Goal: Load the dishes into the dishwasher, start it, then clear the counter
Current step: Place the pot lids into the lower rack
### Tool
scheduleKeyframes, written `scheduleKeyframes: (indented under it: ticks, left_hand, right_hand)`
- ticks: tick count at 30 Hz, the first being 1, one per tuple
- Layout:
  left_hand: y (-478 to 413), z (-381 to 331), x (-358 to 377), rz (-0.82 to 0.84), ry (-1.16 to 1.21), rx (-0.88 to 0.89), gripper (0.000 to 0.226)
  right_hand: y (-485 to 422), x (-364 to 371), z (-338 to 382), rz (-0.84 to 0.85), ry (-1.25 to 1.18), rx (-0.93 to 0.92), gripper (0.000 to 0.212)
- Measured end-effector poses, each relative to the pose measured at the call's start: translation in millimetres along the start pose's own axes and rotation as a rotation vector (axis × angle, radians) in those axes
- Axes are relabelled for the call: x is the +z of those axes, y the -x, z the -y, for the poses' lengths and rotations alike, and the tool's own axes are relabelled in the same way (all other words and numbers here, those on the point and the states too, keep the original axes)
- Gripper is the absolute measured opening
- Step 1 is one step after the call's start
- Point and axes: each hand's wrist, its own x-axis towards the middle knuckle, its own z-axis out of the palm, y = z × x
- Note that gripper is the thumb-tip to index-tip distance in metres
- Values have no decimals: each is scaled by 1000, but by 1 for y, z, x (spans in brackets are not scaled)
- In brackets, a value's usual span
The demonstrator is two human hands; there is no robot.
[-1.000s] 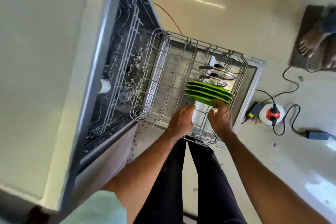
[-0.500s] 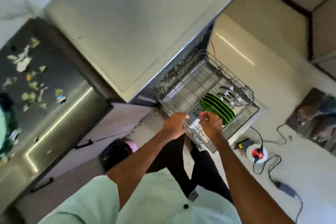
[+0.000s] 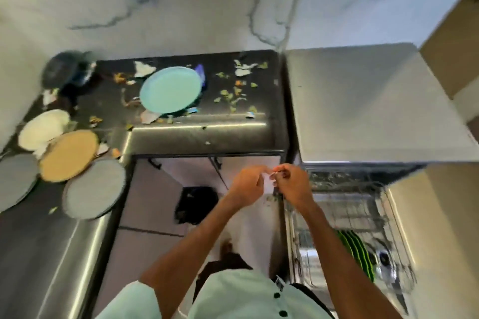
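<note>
Loading seems half done. The left hand [image 3: 246,185] and right hand [image 3: 294,184] meet mid-scene, both pinching a small white scrap [image 3: 268,182] (unidentifiable). Near right, green plates [image 3: 359,254] stand in the dishwasher rack [image 3: 344,204]; far left, a teal plate [image 3: 169,89] waits on the counter [image 3: 220,134]. Next: free both hands, fetch it.

Plates on counter [image 3: 197,134], five: one teal plate [image 3: 169,90], one white plate [image 3: 42,128], one tan plate [image 3: 68,155], two grey plates [image 3: 15,181] [image 3: 94,188]. Green plates [image 3: 356,251] in rack [image 3: 350,210]: about four, blurred. Two hands: left hand [image 3: 247,185], right hand [image 3: 293,184]. One white scrap [image 3: 268,184]. One dishwasher [image 3: 363,103]. One dark pan [image 3: 61,68]. One black bin [image 3: 197,204]. Food scraps [image 3: 230,96]: too many to count.
</note>
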Motion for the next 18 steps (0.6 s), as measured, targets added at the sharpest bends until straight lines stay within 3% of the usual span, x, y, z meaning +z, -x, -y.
scheduleKeyframes:
  ticks: [5, 13, 18]
  left_hand:
    - [38, 75, -83, -226, 41, -184, 41]
    - [121, 210, -192, -413, 30, -393, 29]
    - [155, 270, -242, -460, 13, -455, 28]
  right_hand:
    - [-31, 78, 81, 160, 98, -215, 18]
    - [-44, 230, 197, 361, 63, -263, 20]
    - [-51, 296, 243, 388, 78, -302, 16]
